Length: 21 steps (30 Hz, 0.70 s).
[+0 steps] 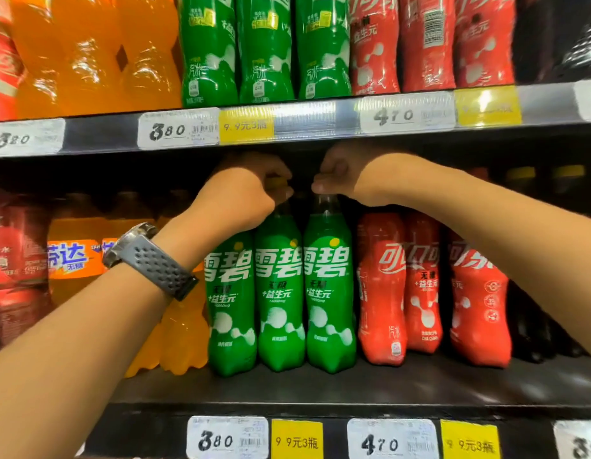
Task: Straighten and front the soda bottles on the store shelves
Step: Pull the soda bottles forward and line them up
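A head-worn view of two stocked store shelves, with both bare forearms reaching into the lower one.

At far left of the frame, dark red bottles (15, 260) stand in shadow, then orange bottles (75, 260), partly hidden by the left forearm, which wears a grey wristwatch (148, 256). At centre, three green soda bottles stand touching in a row at the front of the lower shelf (353, 385), labels facing out. The left green bottle (231, 309) has its top hidden behind the left hand (247, 193). That hand is curled round a yellow cap, apparently the middle green bottle's (279, 309). Just beside it, the right hand (340, 175) curls its fingers over the top of the right green bottle (328, 309); the cap itself is covered. Right of centre come red cola bottles (423, 293), the leftmost seemingly turned off-front, then dark bottles (532, 326) at the far right edge.

Risks, as a judgement: turning tall bottles by their caps alone could rock them, and since the three touch, one tipping would likely push its neighbour. The right forearm passes in front of the red bottles and could nudge them out of line.

The upper shelf edge (304, 120), carrying price tags, sits close above both hands, leaving little room to lift. More price tags (226, 438) line the bottom of the frame.
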Each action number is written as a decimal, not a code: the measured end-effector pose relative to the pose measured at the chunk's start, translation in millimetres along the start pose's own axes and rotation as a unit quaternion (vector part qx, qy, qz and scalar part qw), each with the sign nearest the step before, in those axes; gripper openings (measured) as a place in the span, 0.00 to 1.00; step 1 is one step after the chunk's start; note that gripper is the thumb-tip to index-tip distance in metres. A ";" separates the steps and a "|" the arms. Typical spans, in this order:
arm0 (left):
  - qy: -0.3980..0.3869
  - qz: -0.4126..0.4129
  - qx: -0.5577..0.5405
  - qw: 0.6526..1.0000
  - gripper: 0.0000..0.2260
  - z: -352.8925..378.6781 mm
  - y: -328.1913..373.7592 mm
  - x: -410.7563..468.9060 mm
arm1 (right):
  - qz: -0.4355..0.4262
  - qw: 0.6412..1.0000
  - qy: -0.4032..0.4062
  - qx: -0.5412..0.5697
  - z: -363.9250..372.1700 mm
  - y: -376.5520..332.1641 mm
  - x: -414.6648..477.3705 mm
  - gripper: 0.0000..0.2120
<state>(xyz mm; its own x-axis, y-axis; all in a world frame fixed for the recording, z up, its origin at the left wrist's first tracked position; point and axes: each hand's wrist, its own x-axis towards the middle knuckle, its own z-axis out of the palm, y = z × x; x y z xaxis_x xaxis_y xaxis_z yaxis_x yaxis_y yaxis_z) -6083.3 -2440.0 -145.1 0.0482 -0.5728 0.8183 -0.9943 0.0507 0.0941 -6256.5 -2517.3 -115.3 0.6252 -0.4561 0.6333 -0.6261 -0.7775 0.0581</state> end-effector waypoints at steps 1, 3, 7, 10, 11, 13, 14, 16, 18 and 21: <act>-0.001 -0.004 -0.015 1.000 0.13 -0.3 -0.8 -0.2 | -0.002 1.000 -0.002 0.013 0.5 0.5 -0.5 0.15; -0.002 -0.007 -0.031 0.999 0.13 0.0 -1.2 -1.2 | -0.009 1.000 -0.001 0.030 0.9 0.9 -2.1 0.14; 0.004 0.001 -0.016 1.000 0.13 1.1 -1.6 -0.7 | -0.019 0.999 0.008 0.045 0.7 3.5 -6.5 0.13; 0.021 0.025 0.033 0.999 0.17 2.3 3.5 -2.9 | -0.031 0.999 0.032 0.028 4.8 4.8 -12.2 0.17; 0.026 0.040 0.051 0.998 0.18 3.1 8.0 -4.7 | -0.034 0.998 0.041 0.026 5.8 6.3 -14.6 0.19; 0.033 0.082 0.055 0.995 0.18 5.4 23.1 -7.4 | -0.032 0.997 0.051 0.038 3.5 13.1 -20.7 0.19; 0.034 0.100 0.046 0.993 0.17 6.5 31.4 -7.3 | -0.028 0.998 0.051 0.035 0.4 18.5 -24.0 0.18; 0.023 0.126 0.031 0.991 0.17 10.7 48.1 -3.8 | -0.015 0.999 0.048 -0.002 -8.1 32.6 -31.3 0.15; 0.009 0.138 0.028 0.990 0.19 19.0 61.2 2.4 | -0.005 0.998 0.044 -0.049 -15.6 47.2 -38.6 0.14; 0.005 0.116 0.011 0.993 0.22 36.4 77.3 13.5 | 0.024 0.993 0.034 -0.111 -21.5 67.2 -47.6 0.12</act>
<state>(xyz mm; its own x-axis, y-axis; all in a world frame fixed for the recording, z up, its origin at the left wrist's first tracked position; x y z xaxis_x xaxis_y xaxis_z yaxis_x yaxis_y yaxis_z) -6163.0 -2473.7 -147.4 -0.1814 -0.5394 0.8222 -0.9806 0.1625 -0.1098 -6338.3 -2538.4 -124.9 0.5639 -0.4551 0.6891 -0.7465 -0.6378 0.1895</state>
